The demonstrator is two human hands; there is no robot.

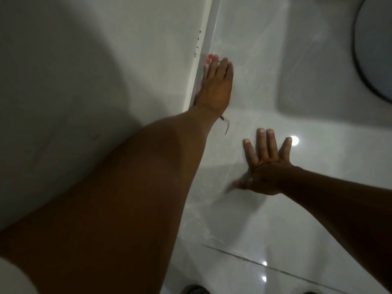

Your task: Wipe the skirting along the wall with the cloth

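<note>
The white skirting runs along the foot of the grey wall, from the top centre down toward my left arm. My left hand is stretched out along it and presses a red cloth against the skirting; only a red edge shows past my fingertips, and a thin red thread hangs by my wrist. My right hand lies flat on the glossy floor tiles with its fingers spread, holding nothing.
The grey wall fills the left side. Shiny white floor tiles with light reflections cover the right. A dark round object sits at the top right edge. A dark grout line crosses the floor near me.
</note>
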